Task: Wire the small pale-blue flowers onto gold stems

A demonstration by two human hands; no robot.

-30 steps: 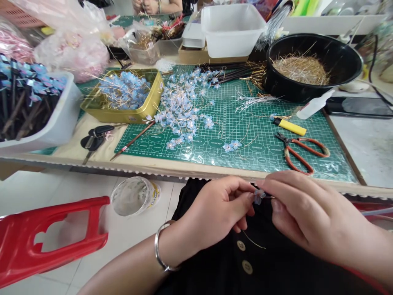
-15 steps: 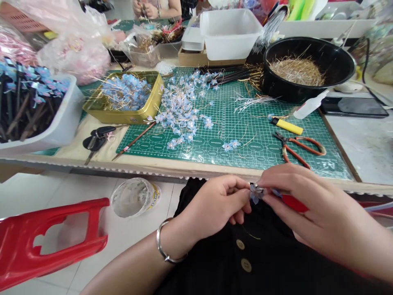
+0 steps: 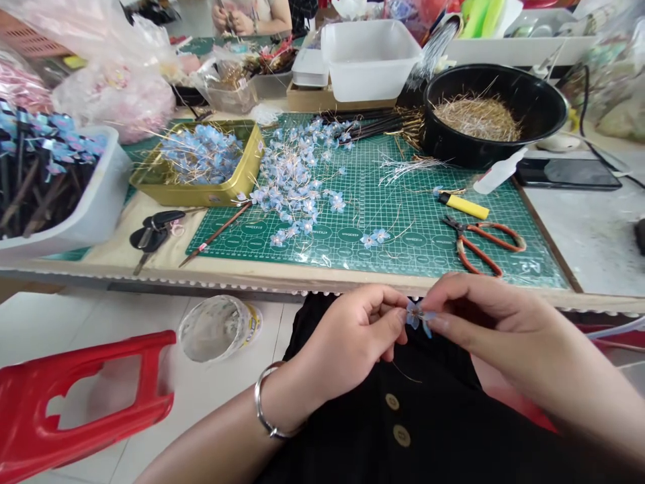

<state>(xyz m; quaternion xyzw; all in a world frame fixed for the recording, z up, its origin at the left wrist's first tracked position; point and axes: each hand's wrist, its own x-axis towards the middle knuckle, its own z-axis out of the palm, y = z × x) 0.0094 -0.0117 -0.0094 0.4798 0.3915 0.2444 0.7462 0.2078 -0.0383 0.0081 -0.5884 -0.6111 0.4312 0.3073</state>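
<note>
Above my lap, my left hand (image 3: pixel 365 333) pinches a small blue artificial flower (image 3: pixel 414 314) between thumb and fingers. A thin gold wire hangs below that hand. My right hand (image 3: pixel 486 319) closes thumb and forefinger on a second blue petalled piece right beside it, so the two touch or nearly touch. Whether they are joined I cannot tell. Many blue wired flowers (image 3: pixel 297 178) lie heaped on the green cutting mat (image 3: pixel 403 259), and two blue flowers (image 3: pixel 375 237) lie apart near its front. More fill the gold tin (image 3: pixel 201 195).
Red-handled pliers (image 3: pixel 486 242), a yellow lighter (image 3: pixel 464 206) and a white bottle (image 3: pixel 498 173) lie at the right. Behind them stands a black basin (image 3: pixel 433 128) of gold wires. Left are scissors (image 3: pixel 154 235) and a white tub (image 3: pixel 108 181) of stems. A person's hands (image 3: pixel 234 20) show across the table.
My right hand has shifted slightly, and the blue petalled piece in its fingers now shows more clearly beside the left hand's flower. The view has moved a little.
</note>
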